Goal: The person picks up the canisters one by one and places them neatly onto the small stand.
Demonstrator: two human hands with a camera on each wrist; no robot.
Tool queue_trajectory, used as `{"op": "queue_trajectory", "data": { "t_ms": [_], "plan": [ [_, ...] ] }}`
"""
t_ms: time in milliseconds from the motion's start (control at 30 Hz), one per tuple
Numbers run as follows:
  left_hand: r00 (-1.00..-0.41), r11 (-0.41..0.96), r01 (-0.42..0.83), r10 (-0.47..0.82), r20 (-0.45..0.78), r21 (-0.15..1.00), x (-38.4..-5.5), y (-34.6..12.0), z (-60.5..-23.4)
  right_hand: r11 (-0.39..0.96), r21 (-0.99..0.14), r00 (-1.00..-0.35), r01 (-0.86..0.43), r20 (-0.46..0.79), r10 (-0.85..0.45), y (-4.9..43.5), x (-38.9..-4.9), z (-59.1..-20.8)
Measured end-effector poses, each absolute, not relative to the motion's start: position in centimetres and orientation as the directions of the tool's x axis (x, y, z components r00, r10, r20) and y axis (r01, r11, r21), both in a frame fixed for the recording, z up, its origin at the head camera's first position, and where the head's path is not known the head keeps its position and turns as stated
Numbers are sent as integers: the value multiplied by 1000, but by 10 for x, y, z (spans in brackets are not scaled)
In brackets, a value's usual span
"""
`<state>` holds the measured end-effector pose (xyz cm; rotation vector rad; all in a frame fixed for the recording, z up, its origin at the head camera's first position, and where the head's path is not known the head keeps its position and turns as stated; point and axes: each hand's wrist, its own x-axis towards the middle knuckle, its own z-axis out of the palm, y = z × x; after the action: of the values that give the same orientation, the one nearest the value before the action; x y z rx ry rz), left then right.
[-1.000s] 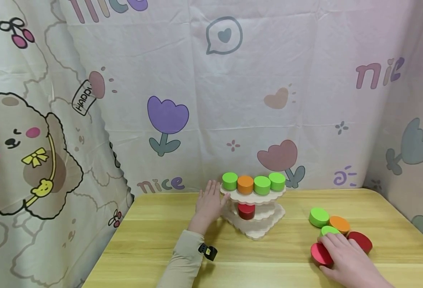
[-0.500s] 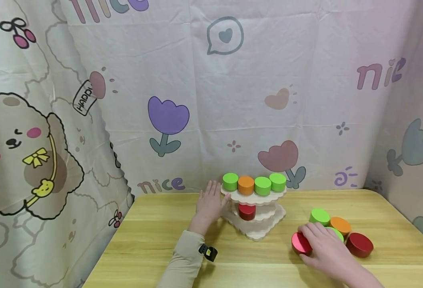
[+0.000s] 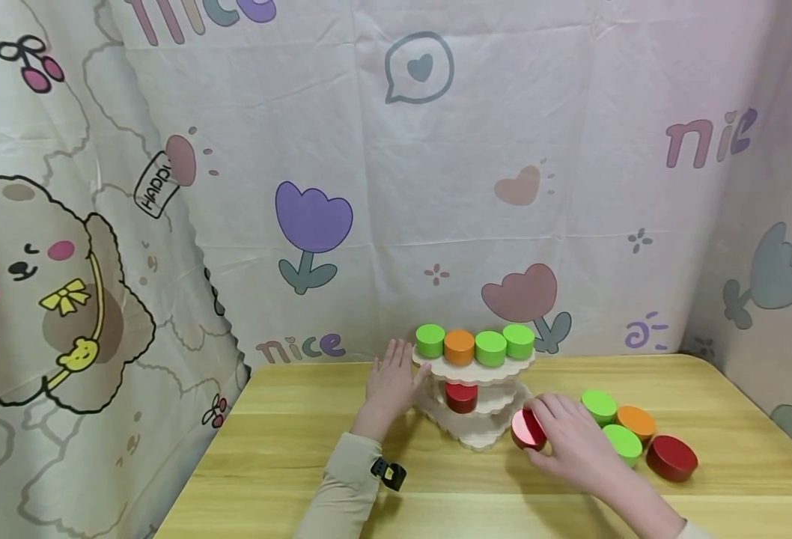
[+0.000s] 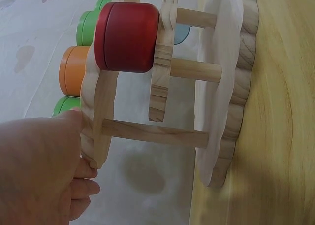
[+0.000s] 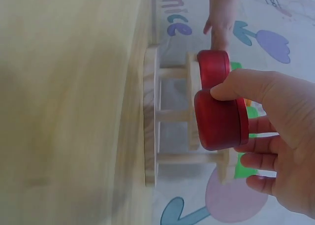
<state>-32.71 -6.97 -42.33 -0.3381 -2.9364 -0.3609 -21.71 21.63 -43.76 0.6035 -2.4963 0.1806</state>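
Observation:
A tiered wooden stand (image 3: 477, 430) with scalloped edges stands at mid-table. Along its top tier sit several green and orange round blocks (image 3: 460, 347); a red round block (image 4: 130, 37) rests on the tier below. My left hand (image 3: 392, 385) is at the stand's left side, fingers straight, thumb touching the top tier's edge. My right hand (image 3: 574, 442) pinches another red round block (image 5: 219, 119) between thumb and fingers, tilted, just off the stand's front right. In the right wrist view the held block overlaps the red one on the stand.
Right of the stand, two green blocks (image 3: 622, 445), an orange block (image 3: 635, 424) and a dark red block (image 3: 672, 458) lie in a loose group on the wooden table (image 3: 268, 457). A printed curtain (image 3: 396, 187) hangs close behind the table.
My right hand has carried the red round block leftward from the loose group to beside the stand, tilting it and uncovering a green block. The left hand has stayed in place.

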Motion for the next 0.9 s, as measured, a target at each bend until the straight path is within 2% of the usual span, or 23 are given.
{"op": "queue_trajectory", "data": {
  "t_ms": [233, 600, 900],
  "plan": [
    [-957, 944, 252, 210, 202, 211, -326, -70, -423, 890, -19, -723, -456, 592, -357, 203, -231, -437],
    [-954, 939, 259, 213, 209, 227, -325, -69, -421, 899, -107, -774, -424, 559, -299, 190, -241, -436],
    [-959, 941, 249, 206, 196, 230, -325, -68, -420, 896, -130, -760, -424, 589, -274, 183, -243, -438]
  ]
}}
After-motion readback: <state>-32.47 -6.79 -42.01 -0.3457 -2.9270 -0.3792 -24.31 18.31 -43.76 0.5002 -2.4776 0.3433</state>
